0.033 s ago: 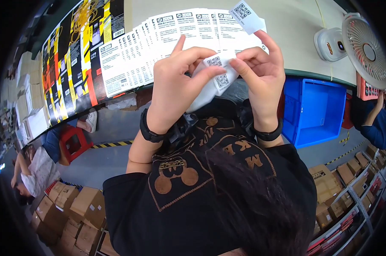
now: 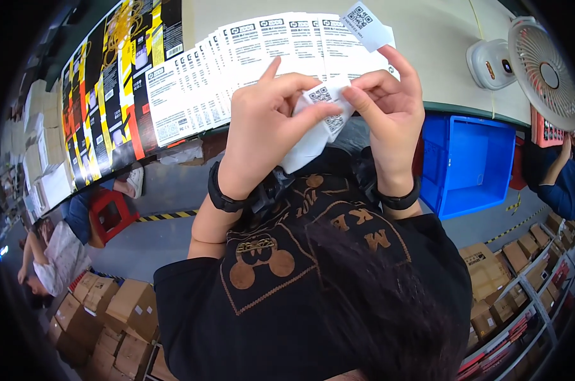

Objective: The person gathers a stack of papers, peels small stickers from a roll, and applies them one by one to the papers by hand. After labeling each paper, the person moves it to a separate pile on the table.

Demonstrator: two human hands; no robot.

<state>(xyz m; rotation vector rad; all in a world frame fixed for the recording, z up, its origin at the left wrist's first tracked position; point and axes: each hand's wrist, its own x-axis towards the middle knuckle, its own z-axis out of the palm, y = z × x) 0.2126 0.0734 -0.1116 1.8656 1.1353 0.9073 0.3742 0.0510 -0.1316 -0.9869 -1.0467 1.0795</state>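
Note:
A white strip of labels with square black codes (image 2: 321, 94) is pinched between my two hands, and its loose white end hangs toward my body. My left hand (image 2: 262, 130) is closed on it, thumb across the strip and index finger raised away. My right hand (image 2: 392, 114) grips the strip's upper right edge between thumb and fingers. Touching my right index fingertip is a single white label (image 2: 367, 28) with a square code; whether it is stuck there I cannot tell. Beneath and beyond the hands, white printed leaflets (image 2: 205, 82) lie fanned in an overlapping row on the table.
Black, yellow and orange printed sheets (image 2: 100, 101) with rubber bands (image 2: 123, 38) lie at left. A white fan (image 2: 548, 75) and small white device (image 2: 489, 63) stand at right. Below the table edge are a blue crate (image 2: 474, 168) and red stool (image 2: 106, 216). Other people sit at both sides.
My left thumb has slid slightly right over the strip, covering more of its lower code. The strip's loose end hangs a little lower. The single label has tilted slightly.

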